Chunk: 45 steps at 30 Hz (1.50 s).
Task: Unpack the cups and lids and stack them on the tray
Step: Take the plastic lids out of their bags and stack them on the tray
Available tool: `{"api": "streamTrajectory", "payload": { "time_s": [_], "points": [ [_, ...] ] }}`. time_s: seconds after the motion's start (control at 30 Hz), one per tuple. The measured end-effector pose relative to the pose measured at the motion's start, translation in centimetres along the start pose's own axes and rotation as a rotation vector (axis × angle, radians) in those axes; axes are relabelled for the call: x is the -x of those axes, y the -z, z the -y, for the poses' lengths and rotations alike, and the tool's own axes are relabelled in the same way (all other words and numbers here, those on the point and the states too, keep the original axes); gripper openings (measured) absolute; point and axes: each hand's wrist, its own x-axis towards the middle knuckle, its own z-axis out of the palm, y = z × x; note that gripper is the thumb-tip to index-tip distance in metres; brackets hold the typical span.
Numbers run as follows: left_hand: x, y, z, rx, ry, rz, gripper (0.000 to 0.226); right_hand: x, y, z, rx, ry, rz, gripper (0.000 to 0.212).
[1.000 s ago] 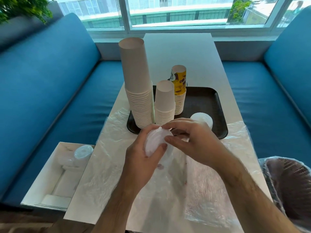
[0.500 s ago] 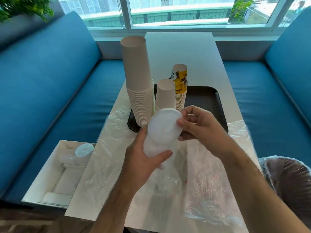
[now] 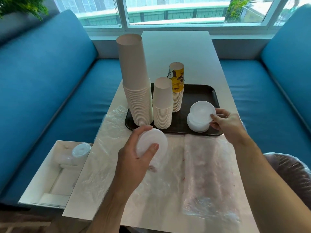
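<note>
A dark tray (image 3: pixel 200 91) holds three upside-down cup stacks: a tall white one (image 3: pixel 136 84), a shorter white one (image 3: pixel 162 105) and a yellow printed one (image 3: pixel 177 84). At the tray's front right sits a pile of white lids (image 3: pixel 197 121). My right hand (image 3: pixel 227 123) pinches a single white lid (image 3: pixel 202 111) by its edge, just over that pile. My left hand (image 3: pixel 134 158) grips a sleeve of white lids (image 3: pixel 154 142) in clear plastic, held above the table in front of the tray.
Clear plastic wrapping (image 3: pixel 202 174) is spread over the white table (image 3: pixel 176 52). A white cardboard box (image 3: pixel 55 174) with more wrapped lids sits on the blue bench at left. A lined bin (image 3: pixel 292 172) stands at the right.
My right hand took a lid off the sleeve and carried it right, over the pile on the tray. My left hand lowered slightly with the sleeve.
</note>
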Motion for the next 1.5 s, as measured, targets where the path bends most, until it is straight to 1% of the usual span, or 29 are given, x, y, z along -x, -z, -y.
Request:
{"api": "streamTrajectory", "payload": {
  "time_s": [0.2, 0.27, 0.33, 0.43, 0.5, 0.53, 0.6, 0.7, 0.83, 1.07, 1.33, 1.5],
  "points": [
    [0.0, 0.1, 0.1, -0.001, 0.005, -0.003, 0.041, -3.0, 0.3, -1.0, 0.325, -0.031, 0.001, 0.029],
    [0.0, 0.1, 0.1, 0.004, 0.005, -0.004, 0.039, -3.2, 0.2, -1.1, 0.404, -0.034, -0.009, 0.031],
    [0.0, 0.2, 0.1, -0.005, 0.002, -0.007, 0.039, -3.1, 0.0, -0.9, 0.493, -0.032, -0.012, 0.037],
    [0.0, 0.2, 0.2, -0.009, 0.004, -0.011, 0.038, -2.1, -0.2, 0.2, 0.786, 0.075, -0.069, 0.047],
    [-0.1, 0.2, 0.1, -0.004, 0.012, -0.007, 0.037, -1.5, -0.8, 0.9, 0.908, 0.246, -0.088, 0.045],
    [-0.2, 0.2, 0.0, 0.0, 0.019, -0.003, 0.039, -1.4, -1.3, 1.1, 0.94, 0.325, -0.058, 0.044],
    [-0.2, 0.1, 0.0, 0.005, 0.029, 0.006, 0.041, -1.2, -2.3, 1.1, 1.021, 0.387, 0.048, 0.044],
    [-0.3, 0.0, 0.0, -0.001, 0.018, 0.011, 0.039, -1.4, -3.0, 0.4, 1.163, 0.326, 0.173, 0.048],
    [-0.6, 0.1, 0.2, -0.018, 0.005, -0.001, 0.04, -1.6, -3.0, -0.2, 1.214, 0.329, 0.202, 0.045],
    [-0.8, 0.1, 0.5, -0.023, 0.005, -0.003, 0.04, -0.8, -3.1, -1.9, 1.159, 0.335, 0.081, 0.047],
    [-0.9, -0.3, 0.4, 0.036, 0.008, 0.028, 0.044, -1.1, -3.8, -0.7, 1.217, 0.293, 0.122, 0.049],
    [-0.8, -0.1, 0.4, 0.024, -0.008, 0.018, 0.044, -0.6, -3.9, 0.3, 1.159, 0.293, 0.109, 0.05]
  ]
}}
